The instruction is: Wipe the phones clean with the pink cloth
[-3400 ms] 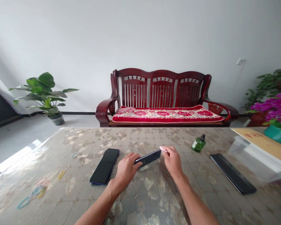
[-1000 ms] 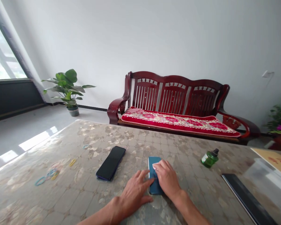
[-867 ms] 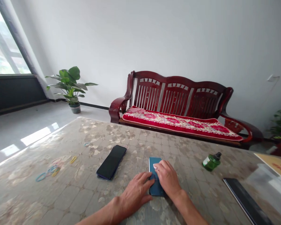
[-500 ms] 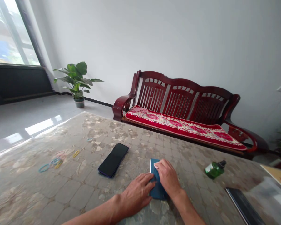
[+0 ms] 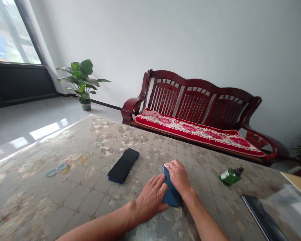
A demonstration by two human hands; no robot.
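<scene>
A blue phone [image 5: 172,197] lies on the table in front of me, its lower end showing between my hands. My left hand [image 5: 153,194] holds it from the left, fingers over its edge and thumb near the lower end. At the far end, my right hand [image 5: 178,175] is closed, pressed against the phone's surface. A bit of white tissue [image 5: 166,166] peeks out at the right fingertips; most of it is hidden. To the left rests a black phone [image 5: 124,165], apart from both hands.
Coloured rubber bands [image 5: 62,168] lie on the left of the patterned table [image 5: 90,201]. On the right are a green bottle [image 5: 230,176] lying on its side and a dark phone-like slab [image 5: 262,216]. Beyond stand a red wooden bench [image 5: 190,103] and a potted plant [image 5: 84,82].
My right hand, with the white tissue, now covers more of the phone's far end. My left hand still holds the phone. The whole view has shifted slightly.
</scene>
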